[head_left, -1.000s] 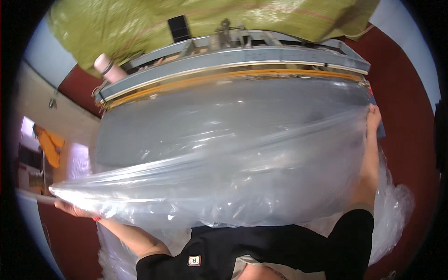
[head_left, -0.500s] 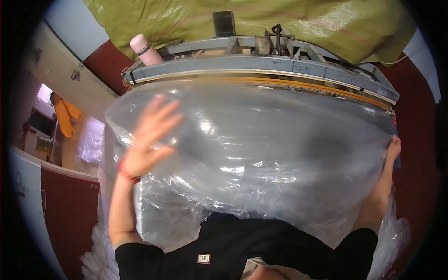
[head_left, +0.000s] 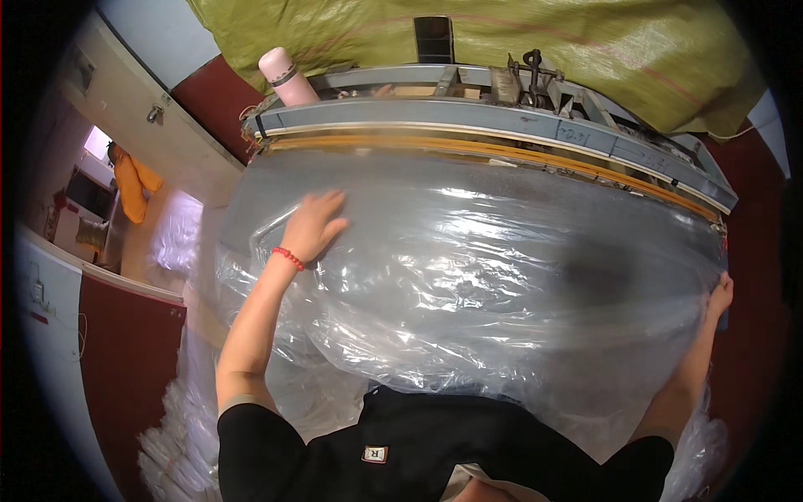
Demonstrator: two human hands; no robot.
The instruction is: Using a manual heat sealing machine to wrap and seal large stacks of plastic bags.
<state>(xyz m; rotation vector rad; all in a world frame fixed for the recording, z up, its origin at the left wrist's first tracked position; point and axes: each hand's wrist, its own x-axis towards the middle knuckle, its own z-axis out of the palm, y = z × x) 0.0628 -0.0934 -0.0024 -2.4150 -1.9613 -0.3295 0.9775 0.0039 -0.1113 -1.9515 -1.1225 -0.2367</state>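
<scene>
A wide sheet of clear plastic film (head_left: 468, 276) lies over the grey work surface before me, wrinkled and shiny, its near part bunched against my front. My left hand (head_left: 314, 224), with a red bead bracelet at the wrist, rests flat on the film left of the middle, fingers stretched. At the right end of the surface my right hand (head_left: 721, 294) has its fingers closed on the film's edge. Beyond the film runs a long grey metal bar (head_left: 435, 117) with an orange strip (head_left: 468, 151) along its near side.
On the machine frame's far left stands a pink bottle (head_left: 287, 77). Dark metal fittings (head_left: 533, 79) sit at the back, before a yellow-green woven sheet (head_left: 585, 42). More film (head_left: 180, 443) is heaped low at left. An open door (head_left: 159, 109) shows a person in orange (head_left: 130, 184).
My left hand has come down onto the film, which billowed before and now lies flatter, its far left part drawn smooth. The right hand still holds the edge. The view has shifted slightly.
</scene>
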